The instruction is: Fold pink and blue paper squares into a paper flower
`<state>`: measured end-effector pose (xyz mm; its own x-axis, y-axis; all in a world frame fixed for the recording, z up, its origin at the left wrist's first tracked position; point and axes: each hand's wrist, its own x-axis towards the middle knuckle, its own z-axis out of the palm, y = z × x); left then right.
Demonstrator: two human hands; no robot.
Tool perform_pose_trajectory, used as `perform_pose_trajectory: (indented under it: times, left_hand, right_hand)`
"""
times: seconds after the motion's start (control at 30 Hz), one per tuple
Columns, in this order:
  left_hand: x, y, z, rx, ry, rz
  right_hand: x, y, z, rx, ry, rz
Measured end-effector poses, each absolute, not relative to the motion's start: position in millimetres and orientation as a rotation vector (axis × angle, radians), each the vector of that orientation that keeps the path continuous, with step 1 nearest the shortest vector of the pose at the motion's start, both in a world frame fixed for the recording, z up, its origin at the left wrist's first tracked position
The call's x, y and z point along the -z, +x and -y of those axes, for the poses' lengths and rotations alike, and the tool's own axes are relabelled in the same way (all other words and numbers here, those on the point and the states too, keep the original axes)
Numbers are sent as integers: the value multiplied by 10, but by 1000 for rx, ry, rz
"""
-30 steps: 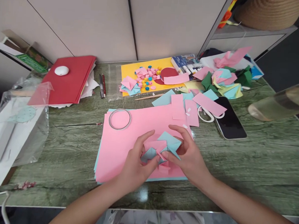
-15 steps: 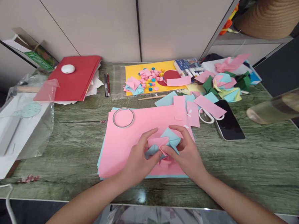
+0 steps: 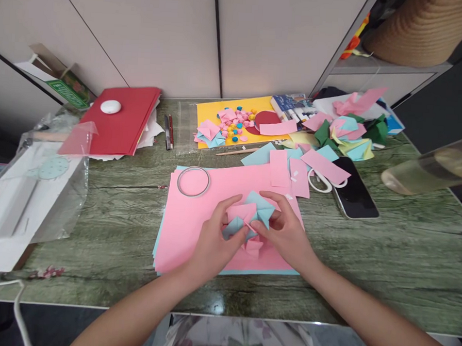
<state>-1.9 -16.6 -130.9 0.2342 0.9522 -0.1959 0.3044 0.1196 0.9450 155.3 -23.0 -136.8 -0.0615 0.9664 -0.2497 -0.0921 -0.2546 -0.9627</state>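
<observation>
Between my two hands is a folded paper piece [image 3: 242,212], made of pink and light blue parts. My left hand [image 3: 216,239] pinches its left side, thumb near the middle and fingers behind. On the other side my right hand [image 3: 284,235] grips it, with the thumb tip pressed close to the left thumb. A small pink folded bit [image 3: 253,247] shows just below the thumbs; whether it is joined to the piece I cannot tell. Under both hands lies a stack of pink and blue paper sheets [image 3: 185,222], with a roll of clear tape [image 3: 178,186] at its upper left.
White-handled scissors [image 3: 320,184] lie partly under pink strips beside a black phone [image 3: 356,192]. Behind are a yellow sheet [image 3: 263,105] with small coloured balls, and folded paper flowers [image 3: 347,126]. A red folder [image 3: 119,123] sits at the back left; a clear bottle [image 3: 429,162] lies right.
The folded paper's upper blue part has turned slightly and shifted left, and my right fingers moved with it. The whole view has shifted a little.
</observation>
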Motion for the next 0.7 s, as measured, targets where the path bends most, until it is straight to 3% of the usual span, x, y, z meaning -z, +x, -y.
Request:
perform_pose_trajectory:
  times: [0.7]
  left_hand:
    - [1349,-52,33,-705,1043,-1071]
  right_hand:
    - [1440,1519,232,-1341,-1287,1067]
